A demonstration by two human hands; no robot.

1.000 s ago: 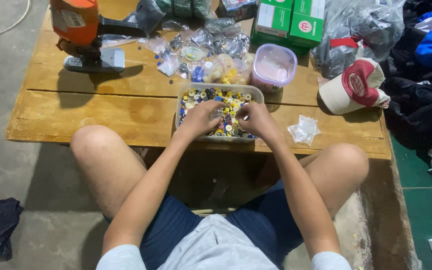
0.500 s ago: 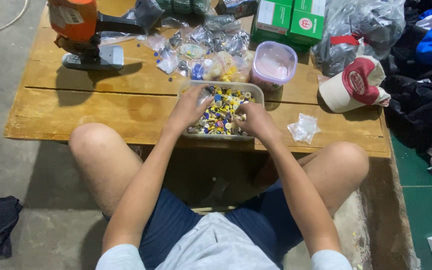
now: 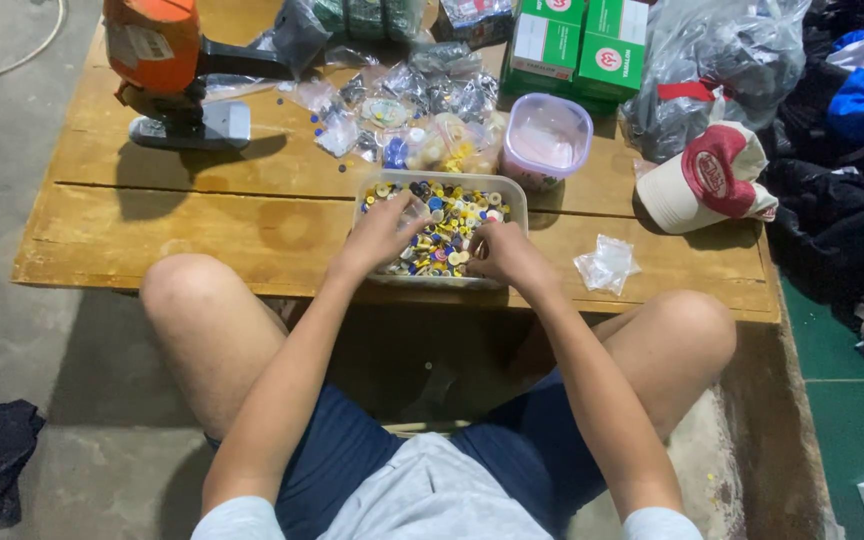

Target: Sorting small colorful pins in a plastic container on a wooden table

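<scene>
Cluttered wooden table (image 3: pixel 202 215), button tub (image 3: pixel 512 195)

The left hand (image 3: pixel 380 235) and right hand (image 3: pixel 504 252) cover the near part of the tub (image 3: pixel 512 192), hiding the buttons (image 3: pixel 449 222) beneath; whether the fingers pinch anything cannot be told. The buttons are too small to tell apart. The top edge cuts off the orange machine (image 3: pixel 152 45) and the green boxes (image 3: pixel 577 40).
</scene>
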